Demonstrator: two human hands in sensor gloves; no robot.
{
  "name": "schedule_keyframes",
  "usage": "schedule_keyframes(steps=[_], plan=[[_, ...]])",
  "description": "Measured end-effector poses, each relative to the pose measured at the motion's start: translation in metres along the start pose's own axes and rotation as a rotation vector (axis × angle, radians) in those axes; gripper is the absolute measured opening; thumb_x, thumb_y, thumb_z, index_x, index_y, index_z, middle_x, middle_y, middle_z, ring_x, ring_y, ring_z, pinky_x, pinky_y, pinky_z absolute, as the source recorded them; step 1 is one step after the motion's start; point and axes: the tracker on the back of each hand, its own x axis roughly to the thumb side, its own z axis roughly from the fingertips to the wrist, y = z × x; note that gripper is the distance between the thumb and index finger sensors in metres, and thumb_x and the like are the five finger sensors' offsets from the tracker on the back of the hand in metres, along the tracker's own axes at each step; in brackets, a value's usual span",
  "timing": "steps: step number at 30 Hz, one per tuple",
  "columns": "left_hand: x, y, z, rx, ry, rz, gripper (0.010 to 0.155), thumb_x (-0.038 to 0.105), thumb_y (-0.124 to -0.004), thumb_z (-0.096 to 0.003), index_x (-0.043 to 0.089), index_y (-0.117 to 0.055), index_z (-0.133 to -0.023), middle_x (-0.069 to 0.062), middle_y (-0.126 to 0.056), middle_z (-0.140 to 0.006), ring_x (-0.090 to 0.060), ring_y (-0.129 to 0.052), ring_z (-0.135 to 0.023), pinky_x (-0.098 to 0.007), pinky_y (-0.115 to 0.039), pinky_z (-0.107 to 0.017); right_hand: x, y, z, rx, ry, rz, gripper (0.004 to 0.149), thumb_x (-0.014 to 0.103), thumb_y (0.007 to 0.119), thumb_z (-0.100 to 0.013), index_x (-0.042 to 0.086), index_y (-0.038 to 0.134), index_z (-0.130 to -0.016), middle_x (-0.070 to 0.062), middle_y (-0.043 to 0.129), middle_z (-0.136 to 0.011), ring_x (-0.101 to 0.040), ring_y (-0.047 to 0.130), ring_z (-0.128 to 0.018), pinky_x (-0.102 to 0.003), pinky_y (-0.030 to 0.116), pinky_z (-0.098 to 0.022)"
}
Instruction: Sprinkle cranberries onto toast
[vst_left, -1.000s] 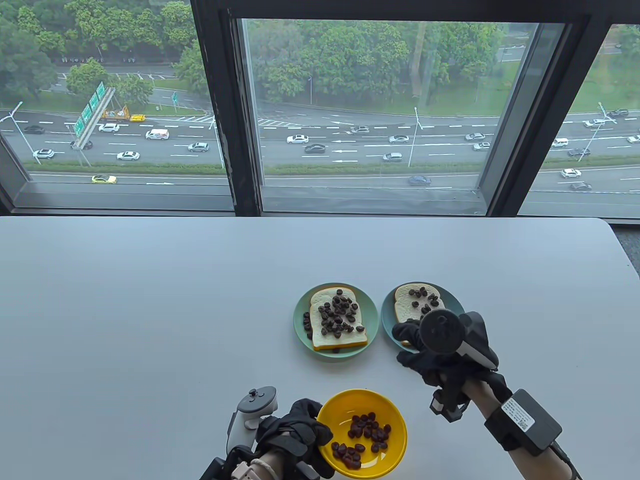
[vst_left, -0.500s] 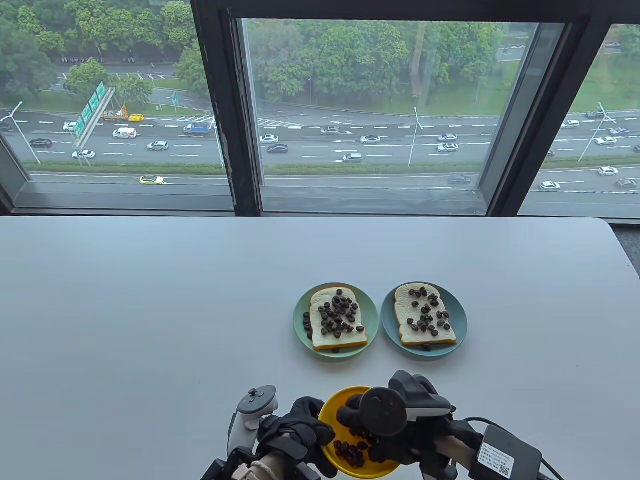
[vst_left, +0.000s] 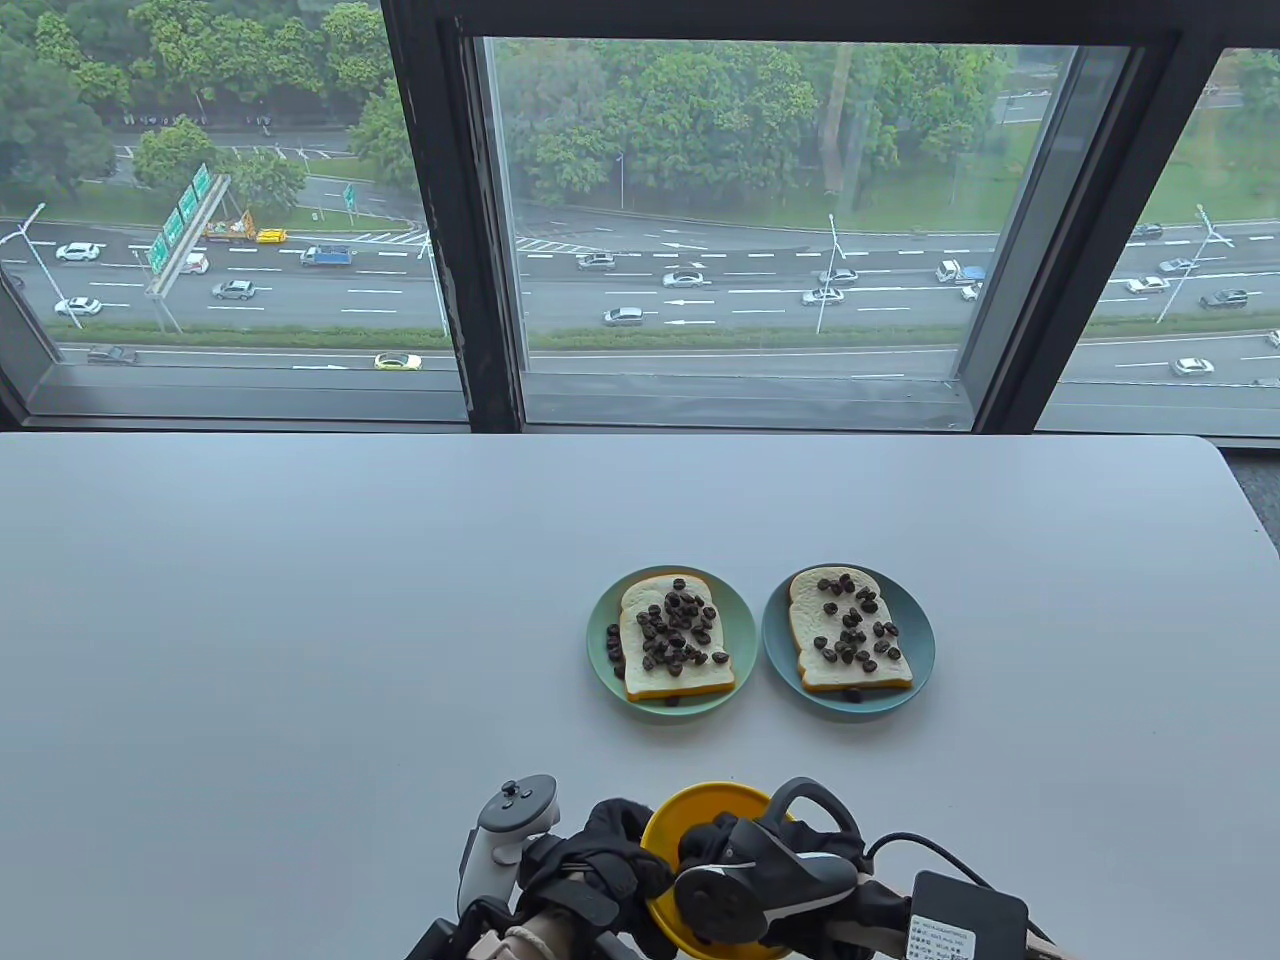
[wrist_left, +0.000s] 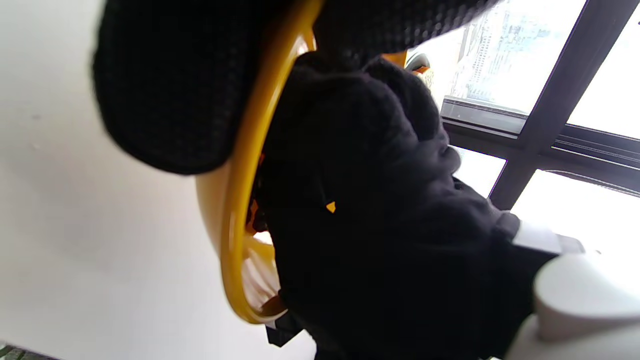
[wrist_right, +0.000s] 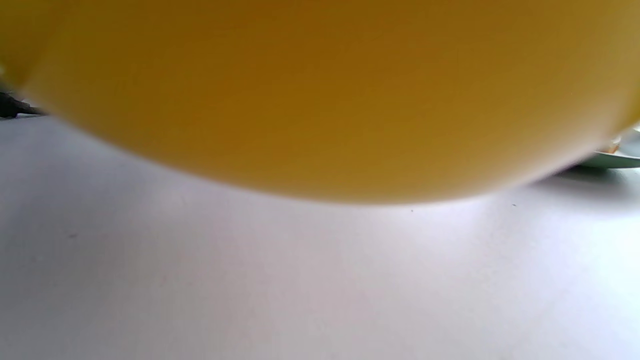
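Cranberries (vst_left: 674, 628) were spread on both toasts beyond the yellow bowl (vst_left: 690, 812). The bowl's rim was gripped by left fingers (vst_left: 610, 850); the right hand (vst_left: 745, 865) was sunk inside, its fingers' state hidden.

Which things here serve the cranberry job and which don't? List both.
Job:
yellow bowl
left toast
right toast
green plate
blue plate
left hand
right hand

Not the job:
table
window

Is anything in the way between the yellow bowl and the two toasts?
No. Only bare table lies between the yellow bowl and the toasts. The right hand is in the bowl; the left hand holds its rim.
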Motion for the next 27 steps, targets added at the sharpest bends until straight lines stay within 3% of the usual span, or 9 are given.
schedule_keyframes(steps=[6,9,18,22,27], plan=[[0.001,0.002,-0.001,0.008,0.008,-0.021,0.062,0.019,-0.075,-0.0470,0.023,-0.033,-0.093,-0.017,-0.053,-0.076,-0.033,-0.072,-0.050,-0.037,-0.096,-0.026,-0.010,-0.006,0.005,-0.073,0.039,-0.064,0.031,0.024,0.088,-0.026,0.040,0.081,-0.052,0.006,0.081,-0.070,-0.014,0.094,-0.053,-0.015,0.100,-0.020],[-0.003,0.003,-0.003,0.003,0.035,0.001,0.061,0.019,-0.074,-0.0472,0.023,-0.034,-0.093,-0.017,-0.054,-0.076,-0.032,-0.073,-0.051,-0.037,-0.096,-0.026,-0.016,-0.016,0.012,-0.159,0.048,-0.115,0.031,0.024,0.088,-0.026,0.040,0.081,-0.052,0.007,0.081,-0.069,-0.013,0.093,-0.053,-0.014,0.100,-0.019],[-0.004,0.004,-0.003,0.005,0.054,-0.007,0.061,0.019,-0.074,-0.0473,0.023,-0.033,-0.093,-0.017,-0.054,-0.076,-0.032,-0.073,-0.051,-0.036,-0.096,-0.026,-0.050,-0.045,0.032,-0.225,0.146,-0.320,0.031,0.023,0.087,-0.027,0.039,0.081,-0.052,0.006,0.081,-0.070,-0.014,0.093,-0.052,-0.015,0.099,-0.019],[-0.005,0.003,-0.003,0.007,0.059,-0.017,0.061,0.019,-0.074,-0.0474,0.023,-0.033,-0.093,-0.017,-0.053,-0.076,-0.032,-0.073,-0.051,-0.036,-0.096,-0.026,-0.105,-0.055,0.029,-0.294,0.346,-0.437,0.031,0.023,0.087,-0.027,0.039,0.081,-0.053,0.006,0.080,-0.070,-0.014,0.093,-0.053,-0.015,0.099,-0.020],[-0.004,0.002,-0.003,-0.005,0.054,-0.020,0.061,0.019,-0.074,-0.0472,0.023,-0.034,-0.093,-0.017,-0.054,-0.076,-0.032,-0.073,-0.050,-0.036,-0.096,-0.026,-0.191,-0.036,0.001,-0.258,0.678,-0.473,0.031,0.022,0.087,-0.028,0.038,0.081,-0.054,0.006,0.080,-0.071,-0.015,0.092,-0.054,-0.016,0.099,-0.021]])
